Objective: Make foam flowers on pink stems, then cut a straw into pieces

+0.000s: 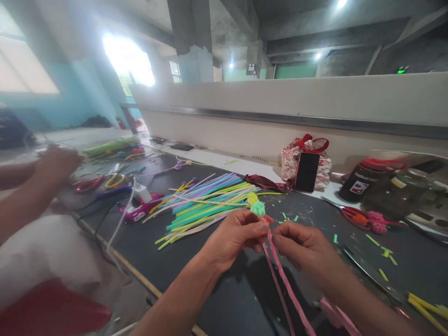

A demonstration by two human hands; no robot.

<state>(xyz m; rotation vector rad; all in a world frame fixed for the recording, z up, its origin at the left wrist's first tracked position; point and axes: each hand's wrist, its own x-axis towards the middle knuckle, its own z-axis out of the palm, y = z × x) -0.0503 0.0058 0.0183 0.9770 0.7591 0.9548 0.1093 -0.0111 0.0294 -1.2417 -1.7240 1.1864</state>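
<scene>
My left hand (241, 233) is closed around a small cluster of fuzzy pipe cleaner balls. A mint green ball (258, 208) and a yellow ball (252, 199) stick up above its fingers, and a coral piece shows at the fingertips. Two pink pipe cleaners (285, 282) hang down from the grip toward the lower edge. My right hand (297, 240) is closed, its thumb and forefinger pinching at the top of the thicker pink strand, just right of my left hand. Behind my hands lies a spread of coloured pipe cleaners (206, 205).
Red-handled scissors (350, 215) lie at right beside short green offcuts (373, 240). A phone (306, 172) leans on a patterned bag (289, 156) near a black jar (360, 182). At left, a pink glue gun (142, 209) with a cord and another person's blurred hands (61, 163).
</scene>
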